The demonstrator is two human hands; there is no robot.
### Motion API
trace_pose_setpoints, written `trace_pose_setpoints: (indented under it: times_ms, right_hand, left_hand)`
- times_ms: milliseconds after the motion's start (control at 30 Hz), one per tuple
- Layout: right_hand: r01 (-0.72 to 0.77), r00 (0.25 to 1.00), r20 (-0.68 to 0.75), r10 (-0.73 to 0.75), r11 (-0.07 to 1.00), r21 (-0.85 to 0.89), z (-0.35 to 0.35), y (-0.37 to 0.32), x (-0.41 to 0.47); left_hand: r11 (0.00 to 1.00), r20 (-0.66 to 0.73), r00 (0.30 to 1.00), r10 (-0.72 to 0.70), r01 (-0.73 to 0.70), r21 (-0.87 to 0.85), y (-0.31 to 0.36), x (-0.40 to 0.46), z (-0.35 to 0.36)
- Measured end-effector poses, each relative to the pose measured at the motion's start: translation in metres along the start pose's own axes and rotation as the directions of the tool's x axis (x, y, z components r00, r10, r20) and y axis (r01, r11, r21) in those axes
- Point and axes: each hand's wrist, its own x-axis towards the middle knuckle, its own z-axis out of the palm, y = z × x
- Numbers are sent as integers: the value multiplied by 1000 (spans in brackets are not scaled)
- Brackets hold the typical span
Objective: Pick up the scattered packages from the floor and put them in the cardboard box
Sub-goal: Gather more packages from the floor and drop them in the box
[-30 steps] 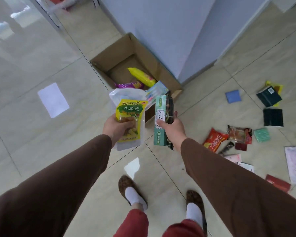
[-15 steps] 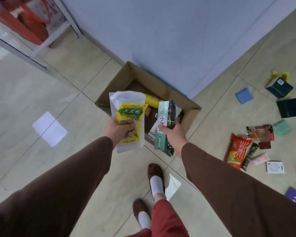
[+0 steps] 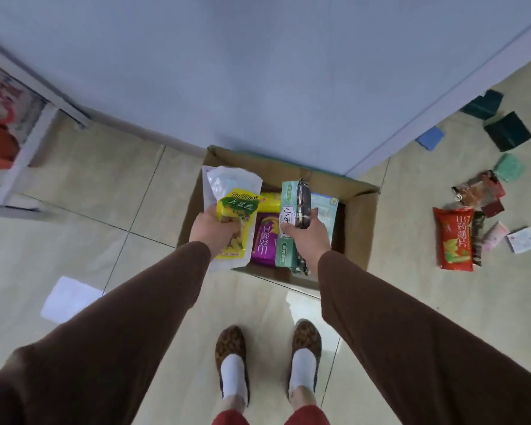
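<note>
Brown corrugated cardboard box (image 3: pixel 357 210) sits open directly beneath my hands: my left hand (image 3: pixel 215 230) grips a yellow-and-white plastic snack pouch (image 3: pixel 232 216), my right hand (image 3: pixel 307 237) a pale green packet with a dark wrapper (image 3: pixel 292 222). The pouch overhangs the box's near-left rim, so letting go now could tip it onto the floor tiles (image 3: pixel 105 191).

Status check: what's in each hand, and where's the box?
Left hand grips yellow snack pouch. Right hand grips green pack. Both over open cardboard box. Nothing blocking.
</note>
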Motion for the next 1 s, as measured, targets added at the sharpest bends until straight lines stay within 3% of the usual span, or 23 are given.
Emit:
trace_pose_setpoints:
  times_ms: [200,300,433,600,767,1000]
  right_hand:
    - [-14,998,-65,10,998,-61,10,15,31]
    - [-10,998,-56,6,998,-66,4,25,30]
    - [-38,999,-18,37,999,-34,-5,34,2]
    - [-40,993,-110,33,998,-56,-30,43,-31]
    - [-22,978,-206,27,999,27,-78,48,-76]
    - [30,931,-364,-35,999,-21,-209,94,-129]
  left_hand:
    - [975,161,987,2,-38,219,10,33,4]
    - [936,159,987,36,-89,341,9,35,9]
    - [922,164,978,127,-178,345,10,16,20]
    - [899,233,959,159,-238,367,26,-29,31]
    - [816,277,920,277,-378,437,62,-78,53]
    - [700,355,843,404,-535,473,133,-156,141]
